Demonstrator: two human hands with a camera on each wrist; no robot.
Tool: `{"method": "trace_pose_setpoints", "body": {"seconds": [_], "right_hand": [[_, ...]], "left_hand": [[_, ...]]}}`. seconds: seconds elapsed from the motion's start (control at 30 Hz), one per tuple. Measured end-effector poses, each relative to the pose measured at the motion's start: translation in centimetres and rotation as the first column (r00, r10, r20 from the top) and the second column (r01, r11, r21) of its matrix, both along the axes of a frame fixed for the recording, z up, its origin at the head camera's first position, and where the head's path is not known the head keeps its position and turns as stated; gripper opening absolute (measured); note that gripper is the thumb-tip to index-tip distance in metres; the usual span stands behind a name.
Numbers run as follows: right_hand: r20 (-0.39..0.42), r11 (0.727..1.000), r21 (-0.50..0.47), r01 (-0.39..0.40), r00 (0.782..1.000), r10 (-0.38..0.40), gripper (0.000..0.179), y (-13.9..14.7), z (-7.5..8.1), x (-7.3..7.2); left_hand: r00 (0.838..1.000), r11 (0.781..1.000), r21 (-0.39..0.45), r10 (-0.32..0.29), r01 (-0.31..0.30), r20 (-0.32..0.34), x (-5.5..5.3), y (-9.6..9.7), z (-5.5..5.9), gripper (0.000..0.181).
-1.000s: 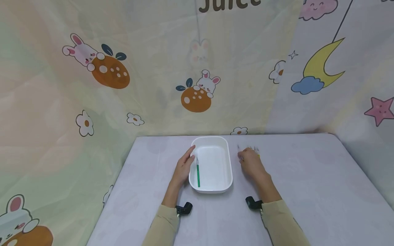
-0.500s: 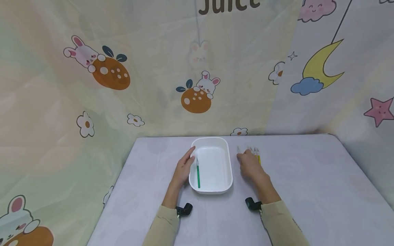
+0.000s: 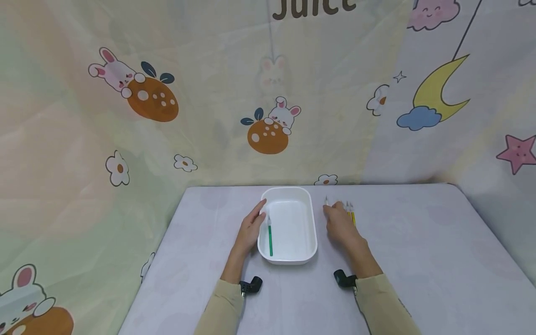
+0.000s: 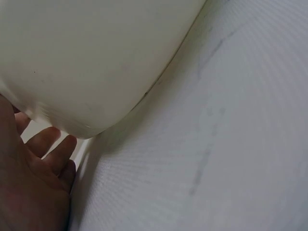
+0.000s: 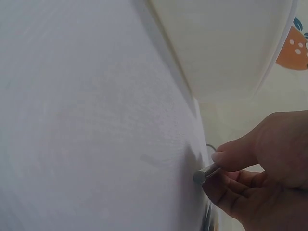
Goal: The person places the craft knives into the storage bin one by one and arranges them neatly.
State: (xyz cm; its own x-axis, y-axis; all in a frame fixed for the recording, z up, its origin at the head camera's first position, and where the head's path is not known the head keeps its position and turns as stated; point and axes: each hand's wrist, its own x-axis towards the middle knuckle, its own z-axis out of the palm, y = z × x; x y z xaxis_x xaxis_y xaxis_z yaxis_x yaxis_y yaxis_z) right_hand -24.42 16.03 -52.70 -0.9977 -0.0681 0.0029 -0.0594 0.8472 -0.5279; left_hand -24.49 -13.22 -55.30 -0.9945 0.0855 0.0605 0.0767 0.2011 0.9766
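A white tray (image 3: 293, 228) lies on the table, with a thin green pen-like stick (image 3: 270, 239) with a pale tip along its left side. My left hand (image 3: 248, 231) grips the tray's left rim; in the left wrist view, fingers (image 4: 61, 151) touch the outer wall. To the right of the tray, my right hand (image 3: 341, 224) pinches a slim stick (image 5: 206, 174) with a round grey end between thumb and finger. Its pale tip (image 3: 326, 200) pokes out beyond the hand in the head view. Several yellow sticks (image 3: 352, 217) with pale tips lie beside this hand, partly hidden.
The table (image 3: 418, 260) has a pale cloth over it. Behind rises a printed curtain (image 3: 209, 93) with rabbits, oranges and a moon. A black wrist camera (image 3: 251, 284) sits on the left wrist and another black camera (image 3: 345, 279) on the right.
My right hand stays nearly in place, while the tip of the stick in it shows more clearly. Fewer tips show beside its knuckles than half a second ago. The left hand and tray keep still.
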Motion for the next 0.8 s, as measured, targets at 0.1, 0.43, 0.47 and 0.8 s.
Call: {"method": "trace_pose_setpoints", "body": {"seconds": [0.1, 0.43, 0.47, 0.8], "right_hand": [[0.007, 1.0, -0.018, 0.016, 1.0, -0.016, 0.047, 0.0, 0.08, -0.01], [0.013, 0.997, -0.068, 0.038, 0.999, -0.037, 0.05, 0.02, 0.27, -0.2], [0.011, 0.997, -0.072, 0.034, 0.999, -0.033, 0.05, 0.09, 0.21, -0.23], [-0.001, 0.991, -0.134, 0.0, 1.0, 0.0, 0.051, 0.67, 0.32, -0.55]], "left_hand": [[1.0, 1.0, 0.001, -0.002, 0.002, 0.003, 0.03, 0.03, 0.08, 0.047], [1.0, 1.0, -0.012, 0.016, -0.016, 0.012, 0.01, 0.06, 0.03, 0.045], [1.0, 1.0, -0.011, 0.016, -0.016, 0.013, 0.01, 0.07, 0.04, 0.045], [1.0, 1.0, -0.005, 0.008, -0.008, 0.013, 0.14, 0.09, 0.28, 0.045]]}}
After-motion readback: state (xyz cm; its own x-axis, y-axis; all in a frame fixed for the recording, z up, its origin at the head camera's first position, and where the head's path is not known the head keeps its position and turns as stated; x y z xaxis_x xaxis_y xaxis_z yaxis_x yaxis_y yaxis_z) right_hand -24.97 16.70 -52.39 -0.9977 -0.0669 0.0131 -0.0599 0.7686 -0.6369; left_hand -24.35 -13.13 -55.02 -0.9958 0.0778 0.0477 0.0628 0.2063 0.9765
